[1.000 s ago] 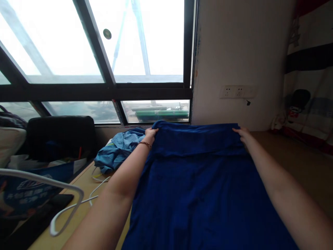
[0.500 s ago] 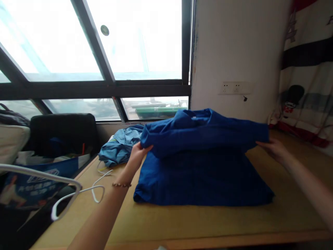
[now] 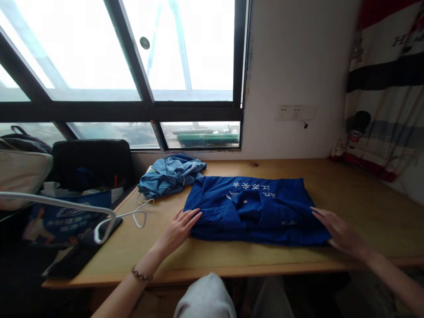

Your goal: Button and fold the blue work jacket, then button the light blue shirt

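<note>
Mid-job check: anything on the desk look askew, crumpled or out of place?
The dark blue garment lies folded flat and square, left hand and right hand open at its ends. Odd spots: the light blue garment sits in a crumpled heap behind its left end, and the white hanger juts over the table's left edge.

Window (image 3: 99, 48) glare overexposed; foreground dim; edges distorted.

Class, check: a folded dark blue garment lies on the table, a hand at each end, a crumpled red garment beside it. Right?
No. In the head view the crumpled garment is light blue, not red. The rest holds: left hand and right hand flank the dark blue garment.
</note>
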The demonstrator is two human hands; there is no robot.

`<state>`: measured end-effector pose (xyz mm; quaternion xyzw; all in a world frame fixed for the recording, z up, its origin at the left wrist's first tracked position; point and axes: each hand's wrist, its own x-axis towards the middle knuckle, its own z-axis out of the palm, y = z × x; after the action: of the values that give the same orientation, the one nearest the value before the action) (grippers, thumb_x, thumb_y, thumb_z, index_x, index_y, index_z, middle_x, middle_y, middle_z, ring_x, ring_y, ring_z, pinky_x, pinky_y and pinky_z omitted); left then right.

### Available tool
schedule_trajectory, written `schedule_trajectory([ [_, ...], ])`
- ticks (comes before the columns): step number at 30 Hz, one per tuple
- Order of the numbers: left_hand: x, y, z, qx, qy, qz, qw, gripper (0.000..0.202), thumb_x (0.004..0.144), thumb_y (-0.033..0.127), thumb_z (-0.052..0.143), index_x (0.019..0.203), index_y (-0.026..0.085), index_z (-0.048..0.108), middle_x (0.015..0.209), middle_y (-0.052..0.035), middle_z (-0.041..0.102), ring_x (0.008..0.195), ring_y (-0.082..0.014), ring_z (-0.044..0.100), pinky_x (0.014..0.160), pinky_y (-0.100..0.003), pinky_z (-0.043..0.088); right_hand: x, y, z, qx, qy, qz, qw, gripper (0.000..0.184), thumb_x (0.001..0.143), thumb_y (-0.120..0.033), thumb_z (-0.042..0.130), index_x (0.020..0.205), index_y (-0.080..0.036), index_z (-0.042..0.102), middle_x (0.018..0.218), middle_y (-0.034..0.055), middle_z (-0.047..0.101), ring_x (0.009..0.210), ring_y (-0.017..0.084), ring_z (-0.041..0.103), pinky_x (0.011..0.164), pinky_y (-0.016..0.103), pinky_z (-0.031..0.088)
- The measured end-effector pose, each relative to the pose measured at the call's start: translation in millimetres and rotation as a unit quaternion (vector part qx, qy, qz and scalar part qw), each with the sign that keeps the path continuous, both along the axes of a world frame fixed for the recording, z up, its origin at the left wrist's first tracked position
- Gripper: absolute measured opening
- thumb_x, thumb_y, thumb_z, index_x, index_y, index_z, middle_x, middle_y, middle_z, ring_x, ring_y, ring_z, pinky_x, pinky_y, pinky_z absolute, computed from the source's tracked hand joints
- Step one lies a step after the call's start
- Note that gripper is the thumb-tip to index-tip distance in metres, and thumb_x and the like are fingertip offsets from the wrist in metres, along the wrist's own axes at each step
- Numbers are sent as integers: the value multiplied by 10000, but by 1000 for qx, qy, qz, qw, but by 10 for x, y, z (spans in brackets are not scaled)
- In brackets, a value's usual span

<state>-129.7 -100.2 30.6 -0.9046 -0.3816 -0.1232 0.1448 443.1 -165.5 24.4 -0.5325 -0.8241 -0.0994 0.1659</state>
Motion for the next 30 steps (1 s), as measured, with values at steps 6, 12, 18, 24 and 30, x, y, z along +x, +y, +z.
schedule_trajectory([
  [6,26,120,215,42,8,-36,998,255,837,140,385,987,203,581,965,-75,580,890,-181,524,844,-357,395,87,95,-50,-85,-14,-3,996,463,755,-144,380,1193,-239,494,1075,69,598,970,224,568,844,381,460],
  [12,-45,233,49,0,-26,-14,1000,254,789,78,390,862,211,594,925,-55,573,870,-172,513,810,-325,414,187,17,-196,-175,78,-62,980,341,726,-208,435,1016,-217,613,1073,66,611,1012,247,548,885,384,414],
  [18,23,45,-187,-77,-85,54,992,366,605,4,404,849,202,591,945,-72,575,917,-202,521,836,-343,425,11,-59,109,-353,106,-78,926,236,614,-307,600,837,-242,647,727,12,649,679,216,597,631,302,466],
  [24,648,59,189,-152,-177,14,972,343,767,168,370,1055,226,548,1125,-35,550,1027,-174,507,898,-293,403,-1199,267,734,-199,210,4,957,238,757,-400,509,843,-220,640,872,40,643,818,198,580,738,294,448],
  [30,1059,230,-84,-146,-109,20,983,416,882,352,263,1268,260,390,1327,-7,402,1246,-196,303,1029,-407,224,-2641,753,306,-98,138,216,962,375,822,-384,458,1188,-306,483,1259,8,471,1200,239,348,1003,449,242],
])
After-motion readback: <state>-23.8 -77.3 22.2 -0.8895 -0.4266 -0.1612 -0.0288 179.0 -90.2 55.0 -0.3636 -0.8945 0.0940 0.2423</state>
